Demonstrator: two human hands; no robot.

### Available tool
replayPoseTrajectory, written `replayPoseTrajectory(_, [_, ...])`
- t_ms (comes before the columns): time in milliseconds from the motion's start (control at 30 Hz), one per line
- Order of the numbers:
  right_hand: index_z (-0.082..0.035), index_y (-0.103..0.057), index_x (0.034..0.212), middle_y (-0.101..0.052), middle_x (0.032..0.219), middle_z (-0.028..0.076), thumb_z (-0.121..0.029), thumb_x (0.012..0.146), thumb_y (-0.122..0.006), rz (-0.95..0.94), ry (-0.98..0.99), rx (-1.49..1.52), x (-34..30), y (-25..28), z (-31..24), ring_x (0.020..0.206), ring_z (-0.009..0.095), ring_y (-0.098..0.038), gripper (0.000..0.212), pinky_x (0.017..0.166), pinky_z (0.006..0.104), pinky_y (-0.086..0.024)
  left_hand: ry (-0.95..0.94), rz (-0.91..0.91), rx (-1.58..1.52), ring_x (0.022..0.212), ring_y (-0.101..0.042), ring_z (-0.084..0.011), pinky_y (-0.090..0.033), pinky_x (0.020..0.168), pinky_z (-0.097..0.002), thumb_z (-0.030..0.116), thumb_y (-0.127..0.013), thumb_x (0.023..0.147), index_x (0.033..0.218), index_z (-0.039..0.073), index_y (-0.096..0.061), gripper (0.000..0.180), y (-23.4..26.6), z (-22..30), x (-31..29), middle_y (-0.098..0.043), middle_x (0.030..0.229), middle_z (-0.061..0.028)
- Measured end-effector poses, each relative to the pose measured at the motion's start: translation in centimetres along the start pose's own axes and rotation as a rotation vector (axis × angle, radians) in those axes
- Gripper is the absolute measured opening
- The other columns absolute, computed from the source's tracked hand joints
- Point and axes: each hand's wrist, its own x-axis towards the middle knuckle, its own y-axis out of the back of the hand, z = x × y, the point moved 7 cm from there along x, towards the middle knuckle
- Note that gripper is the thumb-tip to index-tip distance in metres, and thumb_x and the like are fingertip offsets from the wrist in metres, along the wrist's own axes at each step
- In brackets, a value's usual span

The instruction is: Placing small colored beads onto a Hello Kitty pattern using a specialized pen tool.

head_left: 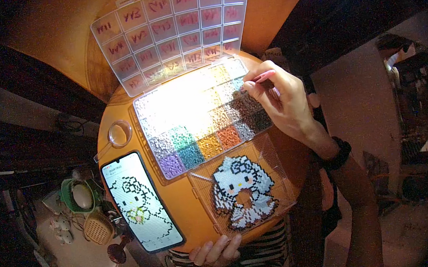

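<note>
My right hand pinches slim pink tweezers over the right side of a clear bead box. Their tips are partly hidden by my fingers. Small fuse beads in many colours fill the box's compartments, and bright glare washes out the middle ones. Nearer to me lies a transparent pegboard bearing a white, grey and black bead figure with a tan patch in its middle. Fingers of my left hand rest loosely at the table's front edge, by the pegboard's lower left corner, with nothing visible in them.
The box's lid stands open behind, marked in red. A phone showing a bead pattern lies left, below a small clear handled dish. Everything stands on a rounded orange table. Beyond its left edge are a green basket and other items.
</note>
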Motion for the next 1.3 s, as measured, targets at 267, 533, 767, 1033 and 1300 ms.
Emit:
replayPoseTrajectory(267, [-0.002,-0.052,0.083,-0.058,0.078,0.007,-0.004,0.084,-0.058,0.085,-0.217,0.229,-2.0,1.5,-1.0,0.069,0.014,-0.057,0.006,0.063,0.0265,-0.045,-0.05,-0.114,0.047,0.097,-0.038,-0.0104,-0.033,0.084,-0.0259,0.039,-0.044,0.084,0.099,0.037,-0.061,0.022,-0.2,-0.2,-0.3,-0.048,0.098,0.0132])
replayPoseTrajectory(533, [-0.003,-0.053,0.089,-0.054,0.078,0.007,-0.011,0.086,-0.056,0.078,-0.266,0.439,-10.6,2.1,-5.0,0.068,0.012,-0.054,0.009,0.062,0.0238,-0.046,-0.013,0.025,0.038,0.096,-0.038,-0.0108,-0.034,0.08,-0.0269,0.037,-0.047,0.085,0.098,0.037,-0.061,0.019,0.3,-1.0,-2.2,-0.048,0.1,0.0134])
replayPoseTrajectory(767, [-0.004,-0.054,0.087,-0.056,0.08,0.009,-0.006,0.082,-0.062,0.015,-0.228,0.362,-17.5,1.9,-6.2,0.072,0.016,-0.057,0.01,0.065,0.0283,-0.05,-0.045,-0.103,-0.001,0.097,-0.038,-0.0111,-0.035,0.079,-0.0273,0.037,-0.045,0.086,0.098,0.036,-0.061,0.02,0.5,-0.5,-2.3,-0.048,0.101,0.0129])
replayPoseTrajectory(1033, [-0.006,-0.054,0.093,-0.058,0.084,0.009,-0.003,0.078,-0.065,-0.179,-0.246,0.255,-16.2,0.9,-8.3,0.076,0.019,-0.058,0.019,0.067,0.0282,-0.049,-0.003,-0.031,0.016,0.097,-0.038,-0.0103,-0.032,0.082,-0.0267,0.038,-0.044,0.087,0.099,0.036,-0.061,0.021,0.6,-0.8,-2.1,-0.048,0.099,0.0127])
replayPoseTrajectory(1300, [-0.006,-0.055,0.093,-0.059,0.084,0.007,-0.004,0.078,-0.066,-0.302,-0.154,0.19,-15.5,0.3,-8.8,0.074,0.02,-0.059,0.019,0.063,0.0294,-0.048,-0.001,-0.089,-0.008,0.098,-0.037,-0.0104,-0.031,0.084,-0.0266,0.038,-0.045,0.086,0.099,0.036,-0.061,0.021,-0.1,-0.7,-3.5,-0.048,0.1,0.0127])
